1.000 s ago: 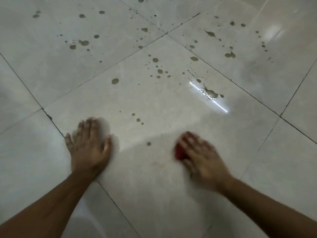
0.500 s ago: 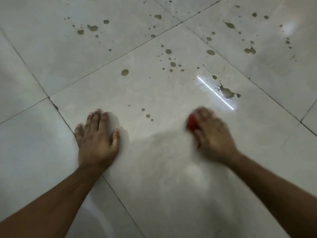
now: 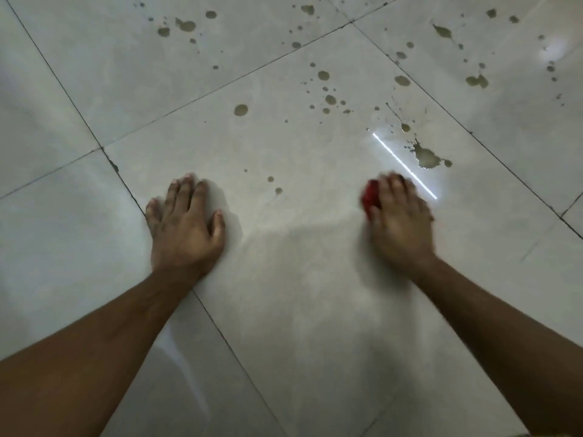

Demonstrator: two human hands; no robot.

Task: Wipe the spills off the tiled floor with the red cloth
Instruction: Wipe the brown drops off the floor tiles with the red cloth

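Note:
My right hand (image 3: 399,219) lies on top of a bunched red cloth (image 3: 369,195) and presses it to the pale tiled floor (image 3: 299,279); only the cloth's left edge peeks out beside my fingers. The hand is blurred. Just beyond it spreads a large brownish splash (image 3: 426,156). Two small drops (image 3: 273,184) sit between my hands. My left hand (image 3: 186,222) rests flat on the floor with straight fingers, at a grout line. Many brownish drops (image 3: 328,96) dot the tiles farther ahead.
Dark grout lines (image 3: 126,184) cross the floor diagonally. A bright thin light reflection (image 3: 403,165) lies on the tile by the big splash. More spots (image 3: 476,80) spread over the far right tile and further spots (image 3: 186,25) mark the far left tile.
My right hand slid the red cloth forward and to the right, toward the large splash. A drop near the earlier cloth position is gone. My left hand stayed planted.

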